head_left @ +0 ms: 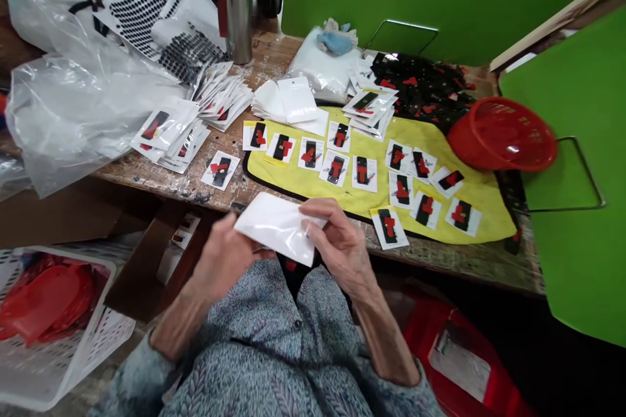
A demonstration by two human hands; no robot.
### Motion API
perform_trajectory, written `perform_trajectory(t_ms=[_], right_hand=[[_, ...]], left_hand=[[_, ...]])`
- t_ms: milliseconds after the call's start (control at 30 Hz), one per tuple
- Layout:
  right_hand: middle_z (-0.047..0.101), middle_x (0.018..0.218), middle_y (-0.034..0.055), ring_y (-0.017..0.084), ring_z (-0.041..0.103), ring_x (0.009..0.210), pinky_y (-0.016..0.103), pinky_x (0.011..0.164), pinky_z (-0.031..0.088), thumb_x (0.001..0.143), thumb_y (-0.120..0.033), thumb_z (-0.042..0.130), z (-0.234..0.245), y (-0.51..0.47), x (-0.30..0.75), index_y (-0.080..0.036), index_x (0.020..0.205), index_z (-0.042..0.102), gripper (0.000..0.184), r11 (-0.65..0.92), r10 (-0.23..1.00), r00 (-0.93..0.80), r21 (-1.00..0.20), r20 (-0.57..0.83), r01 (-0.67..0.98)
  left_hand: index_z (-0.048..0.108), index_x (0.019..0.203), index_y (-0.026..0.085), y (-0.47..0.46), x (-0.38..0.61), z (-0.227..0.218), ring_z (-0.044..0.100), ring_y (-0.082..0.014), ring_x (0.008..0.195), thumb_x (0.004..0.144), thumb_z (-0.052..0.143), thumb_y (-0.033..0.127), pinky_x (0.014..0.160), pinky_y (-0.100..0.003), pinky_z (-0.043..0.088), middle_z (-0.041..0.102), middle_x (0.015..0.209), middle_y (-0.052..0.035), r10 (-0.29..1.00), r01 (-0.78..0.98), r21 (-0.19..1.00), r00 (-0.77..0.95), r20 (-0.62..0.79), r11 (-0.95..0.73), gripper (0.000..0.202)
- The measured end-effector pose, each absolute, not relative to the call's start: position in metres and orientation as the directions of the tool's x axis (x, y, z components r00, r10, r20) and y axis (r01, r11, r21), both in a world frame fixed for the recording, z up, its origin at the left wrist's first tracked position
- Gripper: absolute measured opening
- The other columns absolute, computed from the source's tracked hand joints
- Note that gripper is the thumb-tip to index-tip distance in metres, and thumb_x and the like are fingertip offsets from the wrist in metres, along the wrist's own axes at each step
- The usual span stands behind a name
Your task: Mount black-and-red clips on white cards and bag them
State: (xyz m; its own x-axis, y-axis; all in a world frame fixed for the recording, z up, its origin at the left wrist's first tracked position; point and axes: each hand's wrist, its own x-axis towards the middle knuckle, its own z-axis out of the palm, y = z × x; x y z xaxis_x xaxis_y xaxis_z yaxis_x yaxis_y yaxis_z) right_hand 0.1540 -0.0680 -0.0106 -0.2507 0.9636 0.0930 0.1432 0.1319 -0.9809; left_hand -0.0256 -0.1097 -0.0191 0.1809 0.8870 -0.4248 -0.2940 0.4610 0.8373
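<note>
Both my hands hold one small white plastic pouch (280, 225) over my lap, just below the table edge. My left hand (225, 259) grips its left end with curled fingers. My right hand (337, 241) pinches its right end, thumb on top. On the yellow cloth (482, 212) in front of me lie several white cards with black and red pieces (362, 172) laid out in rows. A stack of empty white pouches (288, 101) sits at the cloth's far edge.
A red basket (501, 133) stands at the right beside a heap of black and red pieces (423, 88). Piles of filled cards (171, 130), clear plastic bags (73, 111) and a steel flask (239, 6) are at the left. A white crate (92, 339) sits on the floor at the lower left.
</note>
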Motion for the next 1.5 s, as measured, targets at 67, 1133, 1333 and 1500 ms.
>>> perform_trajectory(t_ms=[67, 1133, 1333, 1500], right_hand=[[0.063, 0.102, 0.0055, 0.019, 0.059, 0.103, 0.038, 0.090, 0.049, 0.089, -0.021, 0.054, -0.006, -0.065, 0.167, -0.024, 0.097, 0.066, 0.015, 0.193, 0.911, -0.396, -0.968, 0.116, 0.161], [0.059, 0.071, -0.0014, 0.011, 0.050, 0.062, 0.023, 0.057, 0.041, 0.090, -0.040, 0.056, -0.022, -0.070, 0.166, -0.017, 0.086, 0.062, 0.024, -0.167, 0.802, -0.496, -0.922, -0.332, 0.348], [0.057, 0.074, -0.0016, 0.012, 0.049, 0.067, 0.024, 0.060, 0.039, 0.090, -0.035, 0.055, -0.006, -0.061, 0.160, -0.018, 0.084, 0.060, 0.020, -0.025, 0.722, -0.631, -0.922, -0.284, 0.387], [0.056, 0.074, -0.0014, 0.012, 0.050, 0.069, 0.024, 0.060, 0.039, 0.089, -0.038, 0.057, -0.014, -0.056, 0.153, -0.018, 0.084, 0.061, 0.021, -0.107, 0.634, -0.700, -0.934, -0.329, 0.342]], left_hand=[[0.069, 0.102, 0.014, -0.102, -0.036, -0.020, 0.068, -0.0270, 0.088, 0.083, 0.050, 0.065, 0.074, -0.038, 0.053, 0.073, 0.088, -0.0119, 0.803, -0.401, 0.696, 0.300, -0.515, 0.596, 0.057], [0.033, 0.146, 0.025, -0.128, -0.025, -0.005, 0.032, -0.0398, 0.137, 0.073, 0.074, 0.055, 0.111, -0.058, 0.020, 0.040, 0.143, -0.0188, 0.914, 0.896, 0.337, 0.156, 0.375, -0.290, 0.089], [0.044, 0.134, 0.019, -0.125, -0.029, -0.011, 0.051, -0.0304, 0.118, 0.079, 0.070, 0.052, 0.108, -0.054, 0.021, 0.060, 0.121, -0.0135, 0.918, 0.842, 0.371, 0.332, 0.215, -0.391, 0.069], [0.053, 0.115, 0.019, -0.120, -0.036, -0.017, 0.056, -0.0239, 0.097, 0.083, 0.068, 0.046, 0.093, -0.045, 0.034, 0.062, 0.101, -0.0068, 0.929, 0.795, 0.479, 0.321, 0.186, -0.371, 0.045]])
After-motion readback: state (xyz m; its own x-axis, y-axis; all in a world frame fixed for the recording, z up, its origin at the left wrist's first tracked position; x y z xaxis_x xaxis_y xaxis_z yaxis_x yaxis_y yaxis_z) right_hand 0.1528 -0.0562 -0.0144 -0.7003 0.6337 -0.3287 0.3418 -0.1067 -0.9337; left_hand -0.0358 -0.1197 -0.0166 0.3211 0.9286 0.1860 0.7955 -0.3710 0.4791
